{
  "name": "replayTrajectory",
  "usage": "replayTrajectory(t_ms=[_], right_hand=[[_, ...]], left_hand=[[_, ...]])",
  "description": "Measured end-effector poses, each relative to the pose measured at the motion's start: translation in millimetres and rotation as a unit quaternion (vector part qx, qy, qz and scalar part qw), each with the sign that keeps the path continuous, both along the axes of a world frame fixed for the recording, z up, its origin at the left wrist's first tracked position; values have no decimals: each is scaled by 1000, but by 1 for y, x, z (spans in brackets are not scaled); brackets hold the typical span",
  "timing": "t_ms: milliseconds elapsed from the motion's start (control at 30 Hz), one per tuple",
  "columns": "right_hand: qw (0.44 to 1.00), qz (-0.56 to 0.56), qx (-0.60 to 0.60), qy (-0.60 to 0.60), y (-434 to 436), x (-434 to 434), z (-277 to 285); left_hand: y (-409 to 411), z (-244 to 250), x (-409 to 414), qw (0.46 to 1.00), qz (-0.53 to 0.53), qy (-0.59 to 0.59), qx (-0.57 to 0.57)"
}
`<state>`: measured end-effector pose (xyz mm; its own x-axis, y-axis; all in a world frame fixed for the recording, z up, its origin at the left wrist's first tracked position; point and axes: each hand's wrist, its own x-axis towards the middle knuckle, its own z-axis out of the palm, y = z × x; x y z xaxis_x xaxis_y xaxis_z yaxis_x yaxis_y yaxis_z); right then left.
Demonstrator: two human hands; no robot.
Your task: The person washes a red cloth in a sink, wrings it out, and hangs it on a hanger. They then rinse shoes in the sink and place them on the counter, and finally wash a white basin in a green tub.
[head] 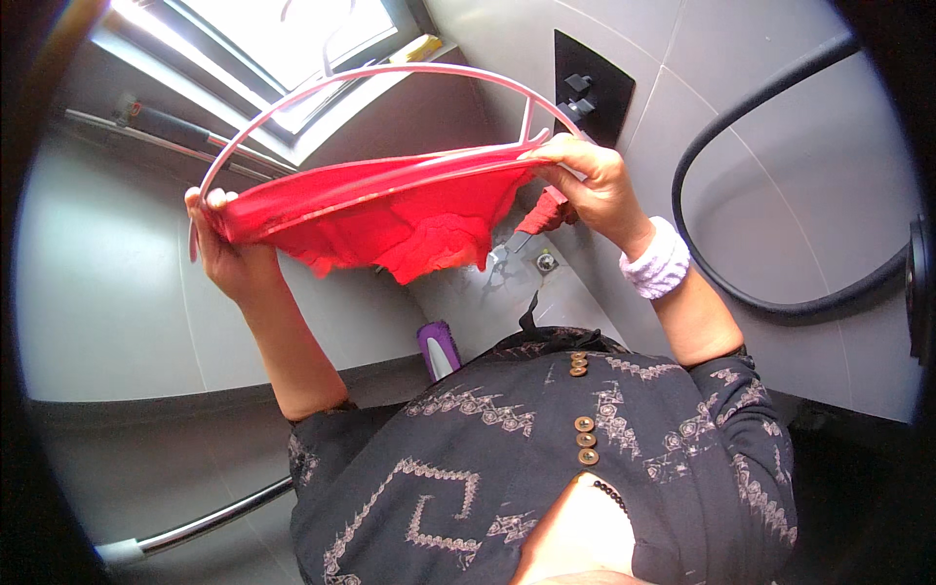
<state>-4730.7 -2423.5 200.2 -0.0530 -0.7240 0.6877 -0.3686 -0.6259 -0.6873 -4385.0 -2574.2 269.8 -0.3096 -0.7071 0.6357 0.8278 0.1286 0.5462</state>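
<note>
Both raised hands stretch a red cloth garment point(395, 212) sideways across a pale pink plastic clothes hanger point(409, 68). At the left, my left hand point(238, 256) grips the garment's edge together with the hanger's end. My right hand point(596, 179) pinches the other side of the garment by the hanger's right arm, near a small notch. The hanger's curved frame arches above the cloth, and its hook points up towards the window. Loose folds of the cloth hang below the stretched edge. A smaller piece of red fabric point(545, 210) shows just under my right hand.
A bright window point(278, 44) is at upper left, with a yellow packet point(415, 50) on its sill. Metal poles point(168, 139) run below it. A black wall valve plate point(594, 88) and black hose point(684, 183) are at right. A purple brush-like item point(439, 349) and floor drain point(545, 261) lie lower.
</note>
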Motion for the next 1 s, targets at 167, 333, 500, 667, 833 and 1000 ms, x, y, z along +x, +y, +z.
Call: replayTrajectory(t_ms=[167, 333, 500, 667, 833, 1000], right_hand=[[996, -21, 31, -79, 8, 12, 7], [996, -75, 17, -51, 3, 23, 16], [992, -87, 93, -27, 3, 15, 1], [991, -66, 105, 42, 9, 3, -7], [990, -3, 6, 143, 16, 8, 7], [986, -149, -12, 70, 20, -15, 32]], left_hand=[[16, -16, 15, 999, 16, 26, 21], [14, -25, 25, 999, 28, 35, 20], [27, -23, 14, 996, 86, 3, 5], [34, -24, 3, 993, 114, -18, -21], [31, -26, -8, 988, 148, -10, -53], [23, -30, -3, 995, 61, 81, 27]])
